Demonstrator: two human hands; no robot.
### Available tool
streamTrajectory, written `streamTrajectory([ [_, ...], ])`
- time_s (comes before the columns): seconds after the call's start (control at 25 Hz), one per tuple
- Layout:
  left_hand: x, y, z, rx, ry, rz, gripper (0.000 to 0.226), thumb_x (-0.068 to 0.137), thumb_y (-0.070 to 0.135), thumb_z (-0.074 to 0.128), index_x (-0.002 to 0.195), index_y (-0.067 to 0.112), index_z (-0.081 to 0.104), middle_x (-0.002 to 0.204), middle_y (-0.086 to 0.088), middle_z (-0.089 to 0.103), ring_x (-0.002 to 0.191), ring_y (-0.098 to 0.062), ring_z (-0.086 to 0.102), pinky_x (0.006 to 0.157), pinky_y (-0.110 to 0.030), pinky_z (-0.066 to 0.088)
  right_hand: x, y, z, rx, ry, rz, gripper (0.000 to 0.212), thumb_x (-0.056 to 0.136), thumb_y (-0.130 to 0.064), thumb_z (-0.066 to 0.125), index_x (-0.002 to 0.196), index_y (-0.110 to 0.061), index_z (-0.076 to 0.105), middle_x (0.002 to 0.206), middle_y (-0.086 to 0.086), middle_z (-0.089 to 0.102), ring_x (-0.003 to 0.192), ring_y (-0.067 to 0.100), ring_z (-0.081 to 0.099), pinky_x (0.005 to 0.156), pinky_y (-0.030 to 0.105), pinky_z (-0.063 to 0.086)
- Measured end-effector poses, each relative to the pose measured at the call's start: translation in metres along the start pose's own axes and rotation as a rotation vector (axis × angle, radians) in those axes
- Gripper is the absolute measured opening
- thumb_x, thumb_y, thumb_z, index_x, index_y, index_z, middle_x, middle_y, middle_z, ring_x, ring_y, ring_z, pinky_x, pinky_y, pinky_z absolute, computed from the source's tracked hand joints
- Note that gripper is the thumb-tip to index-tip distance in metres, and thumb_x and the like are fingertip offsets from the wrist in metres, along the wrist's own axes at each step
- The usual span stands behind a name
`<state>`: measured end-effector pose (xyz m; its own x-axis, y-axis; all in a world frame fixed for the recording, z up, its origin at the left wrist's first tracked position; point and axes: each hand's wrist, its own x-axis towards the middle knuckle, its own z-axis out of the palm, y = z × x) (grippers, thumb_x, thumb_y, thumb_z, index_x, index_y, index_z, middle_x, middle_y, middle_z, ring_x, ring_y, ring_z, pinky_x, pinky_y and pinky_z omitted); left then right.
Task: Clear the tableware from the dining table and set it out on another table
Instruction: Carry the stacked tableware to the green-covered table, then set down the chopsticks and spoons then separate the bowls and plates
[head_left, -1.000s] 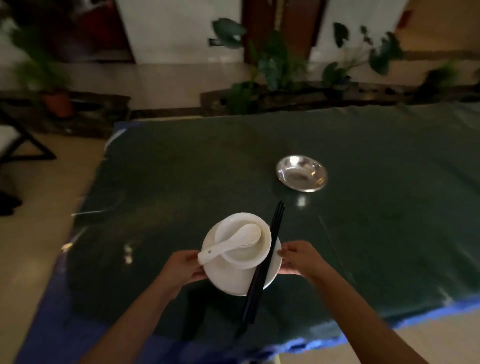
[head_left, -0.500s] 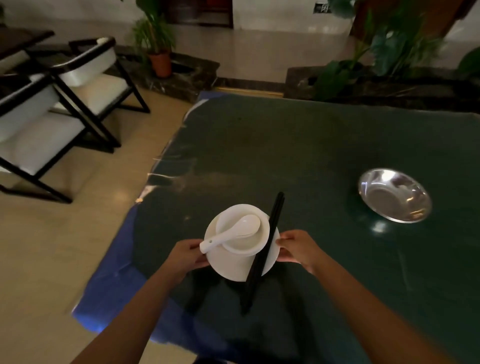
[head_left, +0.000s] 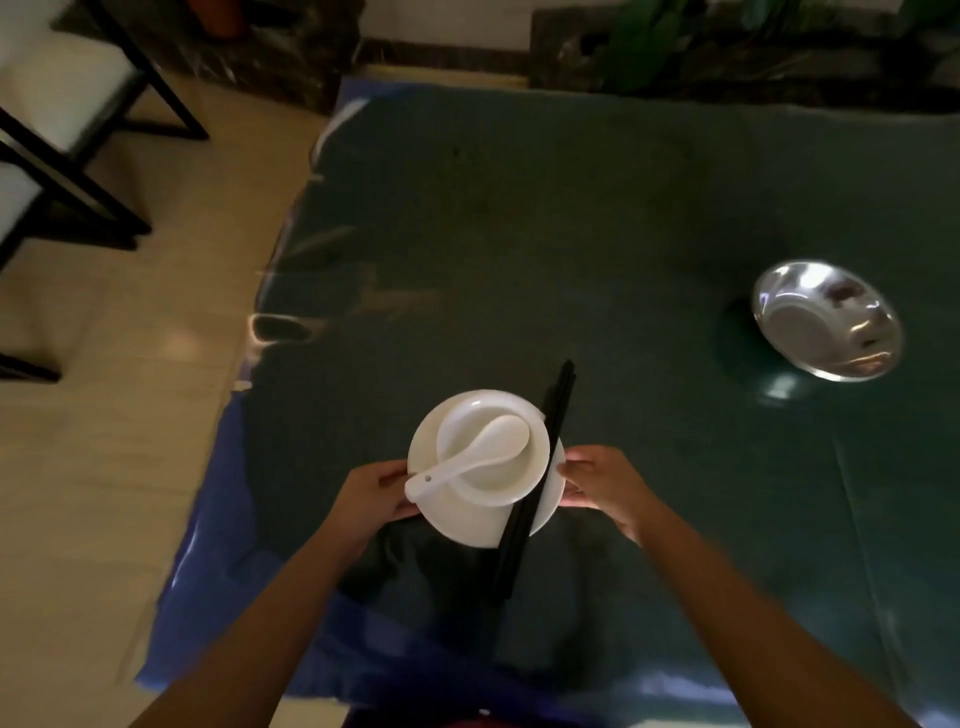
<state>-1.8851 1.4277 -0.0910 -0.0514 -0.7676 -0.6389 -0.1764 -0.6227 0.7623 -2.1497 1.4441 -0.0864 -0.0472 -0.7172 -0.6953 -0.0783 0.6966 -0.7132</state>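
Note:
Both hands carry a white plate (head_left: 462, 522) above the near left part of the dark green table (head_left: 571, 234). My left hand (head_left: 371, 491) grips its left rim, and my right hand (head_left: 605, 480) grips its right rim. A white bowl (head_left: 511, 480) sits on the plate, with a white ceramic spoon (head_left: 480, 452) lying across it, handle pointing left. A pair of black chopsticks (head_left: 535, 483) rests across the plate's right side, sticking out past both edges. A shiny steel bowl (head_left: 828, 319) sits on the table far to the right.
A blue cloth edge (head_left: 208, 561) hangs off the table's left and near sides over a beige tiled floor (head_left: 104, 415). Black-framed chairs with white cushions (head_left: 57, 104) stand at the upper left. A dark stone planter with plants (head_left: 727, 47) runs behind the table.
The view has swung left and tipped down, so the steel bowl now lies further right. Both hands keep the same grip on the plate, which stays centred in front of me.

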Motion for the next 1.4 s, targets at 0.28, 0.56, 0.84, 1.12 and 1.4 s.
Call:
streamTrajectory([
  [0.28, 0.002, -0.018, 0.007, 0.111, 0.036, 0.023, 0.026, 0.085, 0.002, 0.061, 0.111, 0.0, 0.064, 0.087, -0.011, 0.067, 0.066, -0.007, 0.065, 0.057, -0.016, 0.056, 0.014, 0.012, -0.011, -0.189, -0.051, -0.023, 0.02, 0.089, -0.004, 0.056, 0.108, 0.001, 0.06, 0.102, 0.018, 0.066, 0.08, 0.024, 0.068, 0.064, 0.02, 0.058],
  [0.56, -0.004, -0.034, 0.009, 0.194, 0.196, -0.024, 0.014, 0.091, 0.013, 0.054, 0.096, 0.01, 0.067, 0.073, -0.003, 0.067, 0.056, -0.005, 0.066, 0.05, -0.013, 0.054, 0.03, -0.004, -0.037, -0.535, -0.125, -0.133, 0.014, 0.091, -0.015, 0.057, 0.099, -0.006, 0.064, 0.089, 0.01, 0.069, 0.072, 0.014, 0.069, 0.065, 0.019, 0.057],
  [0.84, -0.061, -0.058, 0.083, -0.243, -0.052, -0.416, 0.031, 0.098, 0.026, 0.036, 0.091, 0.013, 0.064, 0.085, -0.008, 0.069, 0.073, -0.017, 0.067, 0.06, -0.023, 0.057, 0.053, -0.021, -0.03, 0.34, -0.034, 0.132, 0.028, 0.097, -0.016, 0.042, 0.114, 0.003, 0.054, 0.106, 0.019, 0.061, 0.097, 0.028, 0.061, 0.092, 0.036, 0.048],
  [1.12, -0.077, -0.047, 0.105, -0.369, -0.159, -0.336, 0.03, 0.1, 0.01, 0.029, 0.103, 0.012, 0.059, 0.088, -0.012, 0.071, 0.076, -0.018, 0.07, 0.071, -0.028, 0.059, 0.06, -0.036, -0.013, 0.486, -0.071, 0.124, 0.014, 0.095, -0.01, 0.045, 0.101, -0.004, 0.057, 0.099, 0.013, 0.066, 0.088, 0.022, 0.065, 0.071, 0.032, 0.053],
  [1.4, -0.099, -0.014, 0.137, -0.394, -0.312, -0.266, 0.022, 0.096, 0.002, 0.038, 0.097, 0.006, 0.06, 0.074, -0.004, 0.073, 0.065, -0.012, 0.068, 0.063, -0.025, 0.057, 0.036, -0.057, -0.057, 0.339, 0.02, 0.007, 0.012, 0.09, -0.003, 0.052, 0.087, -0.01, 0.061, 0.085, 0.005, 0.068, 0.077, 0.012, 0.063, 0.062, 0.023, 0.051],
])
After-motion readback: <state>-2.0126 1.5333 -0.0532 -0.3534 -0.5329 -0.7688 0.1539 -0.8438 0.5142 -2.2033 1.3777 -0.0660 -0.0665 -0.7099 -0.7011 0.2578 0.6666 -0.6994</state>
